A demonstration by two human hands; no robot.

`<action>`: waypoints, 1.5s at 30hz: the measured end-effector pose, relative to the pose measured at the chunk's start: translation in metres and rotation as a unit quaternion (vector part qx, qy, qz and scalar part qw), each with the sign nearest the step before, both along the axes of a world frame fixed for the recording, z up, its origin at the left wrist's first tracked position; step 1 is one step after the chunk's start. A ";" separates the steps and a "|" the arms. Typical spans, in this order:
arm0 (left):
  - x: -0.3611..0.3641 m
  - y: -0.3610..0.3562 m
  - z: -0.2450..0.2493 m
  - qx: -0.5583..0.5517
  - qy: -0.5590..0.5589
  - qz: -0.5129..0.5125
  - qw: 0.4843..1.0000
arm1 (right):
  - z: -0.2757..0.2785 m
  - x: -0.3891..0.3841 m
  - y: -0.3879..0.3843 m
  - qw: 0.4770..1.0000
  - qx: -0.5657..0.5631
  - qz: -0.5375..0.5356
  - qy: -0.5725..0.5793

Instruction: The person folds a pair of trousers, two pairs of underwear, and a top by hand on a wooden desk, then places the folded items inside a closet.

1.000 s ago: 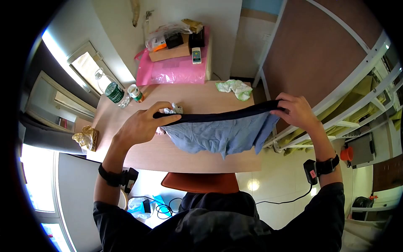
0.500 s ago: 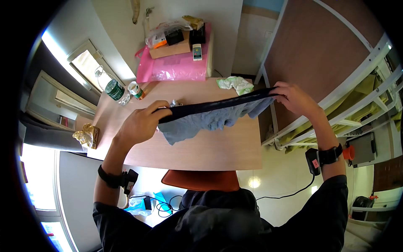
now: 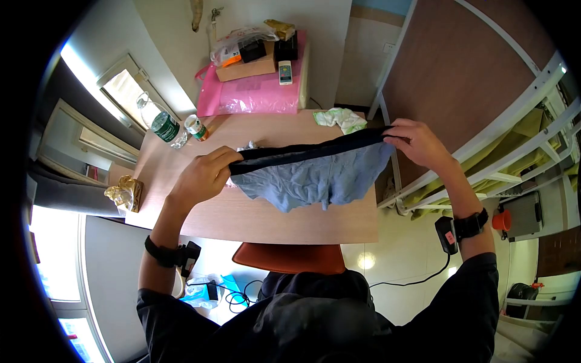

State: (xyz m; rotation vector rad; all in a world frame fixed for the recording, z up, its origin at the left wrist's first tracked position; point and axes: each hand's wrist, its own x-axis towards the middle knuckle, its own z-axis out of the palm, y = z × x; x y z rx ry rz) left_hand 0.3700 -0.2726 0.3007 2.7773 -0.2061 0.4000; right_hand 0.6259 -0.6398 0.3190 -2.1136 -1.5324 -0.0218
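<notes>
A pair of blue-grey underpants (image 3: pixel 315 176) with a wide black waistband hangs stretched between my two hands above the table (image 3: pixel 284 227). My left hand (image 3: pixel 204 175) is closed on one end of the waistband. At the other end, slightly higher in view, my right hand (image 3: pixel 417 143) pinches the band. The cloth drops below the band in soft folds. Behind the waistband, near my left hand, a small pale item shows only in part.
On the table stand a plastic bottle (image 3: pixel 164 126), a paper cup (image 3: pixel 195 128) and a gold ornament (image 3: pixel 125 195). A green-white cloth (image 3: pixel 341 120) lies at the back right. Behind are a pink package (image 3: pixel 254 97) and a phone (image 3: pixel 285 72). An orange stool (image 3: pixel 289 258) is in front.
The underpants have spread open and now hang lower and flatter, showing more of the blue-grey cloth. Both hands have drawn slightly closer together.
</notes>
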 end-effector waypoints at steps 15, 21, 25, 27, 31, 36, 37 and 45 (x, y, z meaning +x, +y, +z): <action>-0.002 0.015 0.026 -0.087 -0.045 -0.014 0.995 | 0.017 0.005 -0.002 0.994 0.041 -0.089 0.044; 0.009 0.036 0.017 -0.185 -0.041 0.025 0.982 | 0.014 0.005 0.004 0.973 0.136 -0.114 0.145; 0.015 0.037 0.009 -0.263 -0.011 0.061 0.963 | 0.019 -0.003 0.005 0.957 0.077 -0.165 0.224; 0.016 0.036 0.005 -0.363 0.000 0.048 0.931 | 0.010 0.000 0.008 0.942 0.103 -0.151 0.280; 0.022 0.029 0.005 -0.391 -0.012 0.068 0.918 | 0.002 0.004 0.013 0.927 0.219 -0.109 0.285; 0.022 0.008 0.013 -0.393 -0.014 0.074 0.916 | -0.006 -0.001 0.009 0.926 0.211 -0.165 0.267; 0.022 0.012 0.008 -0.394 -0.012 0.075 0.916 | -0.012 0.003 0.003 0.940 0.164 -0.167 0.248; 0.036 0.001 -0.007 -0.291 0.128 0.126 0.940 | -0.011 -0.021 0.009 0.956 0.047 -0.233 0.173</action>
